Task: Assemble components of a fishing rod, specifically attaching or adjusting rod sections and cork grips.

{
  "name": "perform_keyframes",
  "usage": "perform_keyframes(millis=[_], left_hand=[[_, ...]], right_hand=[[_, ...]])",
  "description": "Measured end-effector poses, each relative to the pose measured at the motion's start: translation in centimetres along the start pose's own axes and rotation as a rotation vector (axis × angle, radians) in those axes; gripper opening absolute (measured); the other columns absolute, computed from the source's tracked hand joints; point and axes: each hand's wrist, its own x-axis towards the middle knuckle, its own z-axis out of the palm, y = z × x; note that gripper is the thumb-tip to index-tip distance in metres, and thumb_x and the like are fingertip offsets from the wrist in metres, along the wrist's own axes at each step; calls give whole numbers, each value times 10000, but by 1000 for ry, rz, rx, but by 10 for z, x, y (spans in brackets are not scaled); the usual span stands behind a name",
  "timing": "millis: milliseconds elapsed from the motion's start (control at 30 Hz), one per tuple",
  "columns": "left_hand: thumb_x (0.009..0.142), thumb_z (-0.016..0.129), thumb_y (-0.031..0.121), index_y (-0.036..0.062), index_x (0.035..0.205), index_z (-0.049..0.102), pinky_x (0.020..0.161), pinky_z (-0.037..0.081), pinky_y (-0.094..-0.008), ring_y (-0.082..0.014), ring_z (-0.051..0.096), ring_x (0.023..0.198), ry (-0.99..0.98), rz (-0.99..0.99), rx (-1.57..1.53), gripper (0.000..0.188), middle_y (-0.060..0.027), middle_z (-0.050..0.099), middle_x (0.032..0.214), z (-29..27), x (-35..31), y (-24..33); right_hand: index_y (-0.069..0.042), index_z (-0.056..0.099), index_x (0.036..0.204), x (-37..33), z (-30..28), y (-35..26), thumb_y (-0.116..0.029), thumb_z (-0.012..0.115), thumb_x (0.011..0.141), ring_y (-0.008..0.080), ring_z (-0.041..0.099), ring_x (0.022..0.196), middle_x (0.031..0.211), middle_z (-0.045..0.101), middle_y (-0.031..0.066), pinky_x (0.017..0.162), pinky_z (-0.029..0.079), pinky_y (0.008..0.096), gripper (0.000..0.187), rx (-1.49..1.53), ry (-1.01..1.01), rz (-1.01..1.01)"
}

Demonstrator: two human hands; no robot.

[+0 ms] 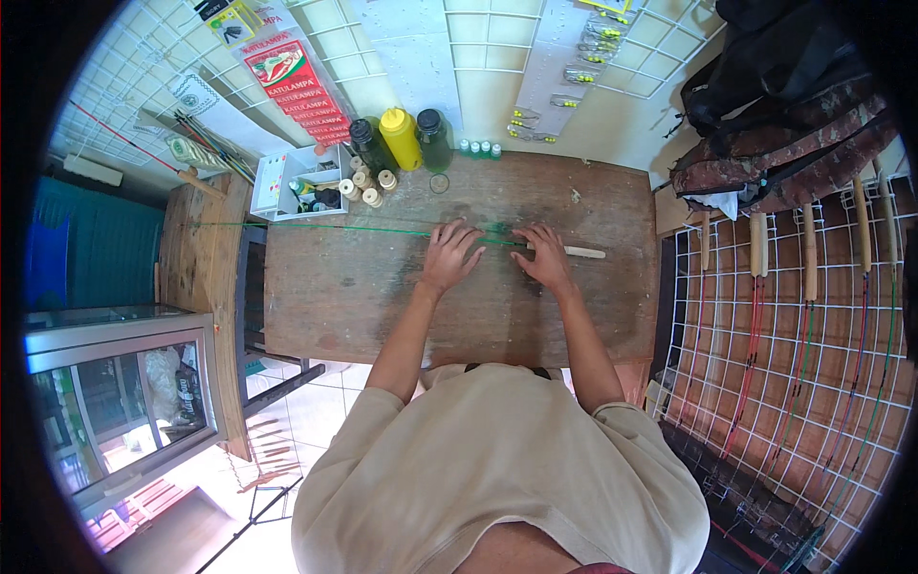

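A thin green fishing rod (368,230) lies across the wooden table from the left, with its pale handle (584,253) pointing right. My left hand (450,256) rests over the rod, fingers spread and thumb held apart from them. Around the rod where it meets the handle, my right hand (547,260) is closed, its thumb below and fingers above. Thin green strands (497,232) show between the two hands; whether they are loose thread or part of the rod is too small to tell.
A white divided box (277,184) stands back left, beside wooden spools (371,197), dark bottles (434,143) and a yellow squeeze bottle (399,139). Small white-capped bottles (480,150) line the wall. More rods hang on a grid (765,354) at right; a glass cabinet (124,392) is at left.
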Motion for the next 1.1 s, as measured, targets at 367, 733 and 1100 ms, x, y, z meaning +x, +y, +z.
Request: perform_keyframes(millis=[367, 733, 1100], left_hand=[[854, 628, 216, 89, 1039, 647, 969, 357, -445, -267, 505, 1152, 42, -41, 53, 226, -43, 641, 1060, -39, -7, -46], [902, 511, 232, 73, 1054, 668, 1043, 290, -476, -265, 459, 1231, -57, -144, 171, 271, -60, 667, 1103, -55, 5, -86], [879, 539, 246, 58, 1000, 679, 1024, 292, -473, -279, 465, 1215, -141, -190, 129, 264, -64, 665, 1086, -52, 7, -105]], right_hand=[[-147, 673, 1074, 39, 35, -55, -242, 683, 808, 308, 503, 1104, 1070, 620, 79, 952, 397, 430, 283, 62, 68, -49], [-158, 738, 858, 103, 78, -87, -208, 702, 759, 324, 516, 1083, 1000, 651, 52, 932, 431, 440, 117, -66, -63, 59], [-174, 731, 759, 123, 101, -94, -201, 738, 691, 289, 514, 1072, 889, 676, 15, 914, 463, 421, 74, -192, -349, 151]])
